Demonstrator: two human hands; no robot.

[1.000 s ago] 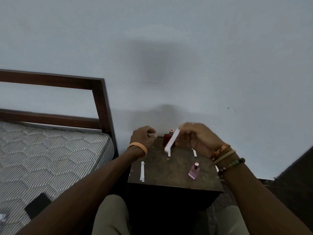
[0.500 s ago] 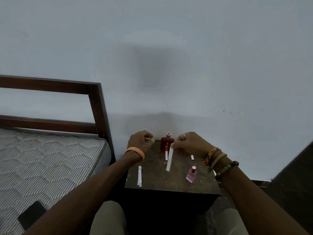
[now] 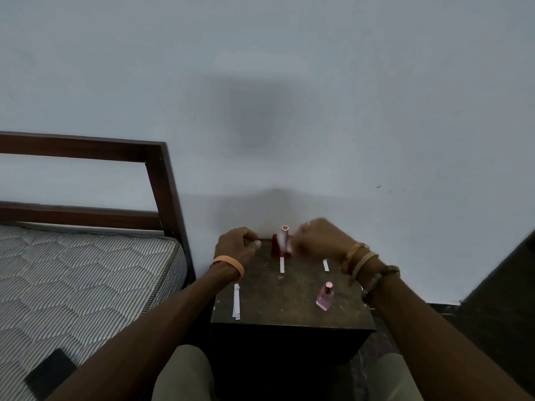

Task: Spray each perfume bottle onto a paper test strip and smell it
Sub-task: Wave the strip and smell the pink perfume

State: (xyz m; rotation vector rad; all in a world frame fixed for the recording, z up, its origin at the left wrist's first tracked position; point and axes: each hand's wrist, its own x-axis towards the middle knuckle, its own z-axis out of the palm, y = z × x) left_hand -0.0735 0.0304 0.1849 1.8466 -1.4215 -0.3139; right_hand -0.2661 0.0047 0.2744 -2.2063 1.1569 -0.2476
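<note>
A red perfume bottle [image 3: 276, 250] with a pale sprayer top stands at the back of the small dark table [image 3: 289, 299]. My right hand [image 3: 318, 241], blurred by motion, pinches a white paper strip [image 3: 282, 241] held upright just in front of that bottle. My left hand [image 3: 237, 246] hovers left of the bottle with its fingers curled; something small and pale shows at its fingertips, too unclear to name. A small pink perfume bottle [image 3: 324, 296] stands near the table's front right. Loose strips lie on the table: one below the red bottle [image 3: 282, 265], one to its right [image 3: 326, 265], some at the left edge [image 3: 236, 301].
The table stands against a pale wall [image 3: 289, 111]. A bed with a striped mattress [image 3: 72, 279] and dark wooden headboard [image 3: 162, 183] is close on the left. A black phone [image 3: 49, 374] lies on the mattress. My knees show below the table's front edge.
My right hand lowered the strip toward the table, then raised it upright in front of the red bottle. My left hand stayed beside the bottle. The camera tilted slightly.
</note>
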